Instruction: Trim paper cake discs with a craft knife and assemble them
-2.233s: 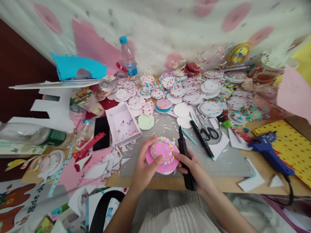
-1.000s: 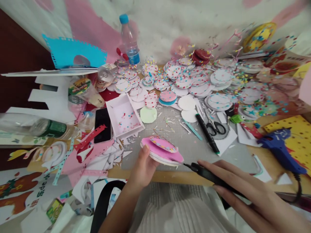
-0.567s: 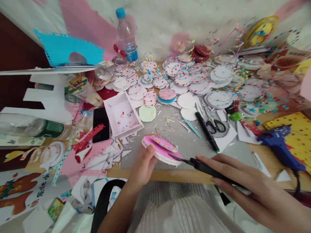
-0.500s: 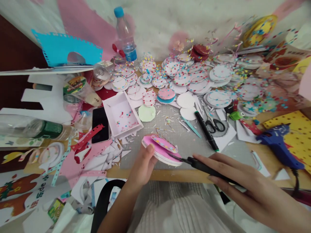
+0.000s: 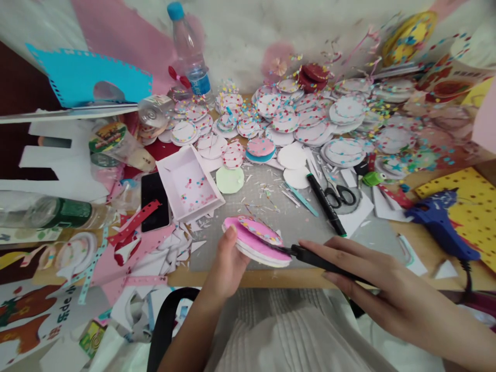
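Note:
My left hand (image 5: 227, 263) is closed on the left end of a layered pink paper disc (image 5: 253, 243), thumb on top, fingers underneath. The disc has a white edge and is tilted above the front of the mat. On its upper face sits a smaller round piece (image 5: 260, 228) dotted with coloured confetti. My right hand (image 5: 372, 284) grips a slim black tool (image 5: 321, 263) with a thin dark tip; its exact kind is unclear. That tip reaches over the pink face, along the lower edge of the smaller piece. Whether it touches the paper I cannot tell.
Behind the grey cutting mat (image 5: 248, 201) lie many confetti-covered discs (image 5: 284, 120). A white box (image 5: 189, 183) stands left, near a phone (image 5: 155, 201). Rightward are a black marker (image 5: 326, 205), scissors (image 5: 339, 195) and a blue glue gun (image 5: 439, 219). A bottle (image 5: 189, 51) stands behind.
The whole view has shifted slightly. The black tool's tip has slid left along the smaller confetti piece, with my right hand following. My left hand keeps its hold on the pink disc.

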Demonstrator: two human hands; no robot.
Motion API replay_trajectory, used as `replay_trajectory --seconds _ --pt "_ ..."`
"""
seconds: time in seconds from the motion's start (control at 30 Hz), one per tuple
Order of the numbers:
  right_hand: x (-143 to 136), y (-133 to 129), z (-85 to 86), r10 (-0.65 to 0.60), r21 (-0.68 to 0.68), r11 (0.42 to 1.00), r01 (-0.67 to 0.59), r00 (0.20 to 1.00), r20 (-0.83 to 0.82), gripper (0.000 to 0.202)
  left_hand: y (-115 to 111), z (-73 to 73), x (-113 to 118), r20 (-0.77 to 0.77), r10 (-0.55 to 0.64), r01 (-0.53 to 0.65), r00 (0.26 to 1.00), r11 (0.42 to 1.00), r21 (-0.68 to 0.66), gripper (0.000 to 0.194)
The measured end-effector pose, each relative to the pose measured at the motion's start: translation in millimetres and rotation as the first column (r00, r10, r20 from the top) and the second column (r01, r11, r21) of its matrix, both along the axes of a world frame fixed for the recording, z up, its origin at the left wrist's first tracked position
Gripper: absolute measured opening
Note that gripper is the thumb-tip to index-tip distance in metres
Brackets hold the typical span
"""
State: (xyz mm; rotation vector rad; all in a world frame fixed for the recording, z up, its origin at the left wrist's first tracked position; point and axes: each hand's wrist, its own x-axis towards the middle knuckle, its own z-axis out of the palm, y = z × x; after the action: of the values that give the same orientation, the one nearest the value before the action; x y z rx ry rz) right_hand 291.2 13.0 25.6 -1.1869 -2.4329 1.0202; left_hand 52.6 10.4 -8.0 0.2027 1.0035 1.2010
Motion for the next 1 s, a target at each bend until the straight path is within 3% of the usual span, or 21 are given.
replay_trajectory --seconds 0.17,0.57,0.8,1.0 --pt "0.3 -0.7 -4.1 -0.009 -0.047 0.999 0.009 1.0 -0.012 0.05 -0.2 -2.0 1.8 0.015 -0.024 0.024 1.0 0.998 -0.051 0.049" --pt "-5.6 0.1 -20.7 -0.007 -0.192 0.981 0.004 1.0 -0.015 0.05 0.1 -21.2 8.2 0.02 0.049 -0.045 0.999 0.985 -0.165 0.055" --pt "-6.5 4.2 -23.6 -0.012 -0.17 0.985 0.006 0.999 -0.032 0.05 5.3 -20.1 2.3 -0.002 0.079 -0.077 0.997 0.967 -0.244 0.055" --pt "-6.4 5.7 -26.6 -0.007 -0.175 0.985 -0.002 0.999 -0.051 0.047 9.9 -15.5 -4.6 0.074 -0.034 0.051 0.997 0.967 -0.248 0.06"
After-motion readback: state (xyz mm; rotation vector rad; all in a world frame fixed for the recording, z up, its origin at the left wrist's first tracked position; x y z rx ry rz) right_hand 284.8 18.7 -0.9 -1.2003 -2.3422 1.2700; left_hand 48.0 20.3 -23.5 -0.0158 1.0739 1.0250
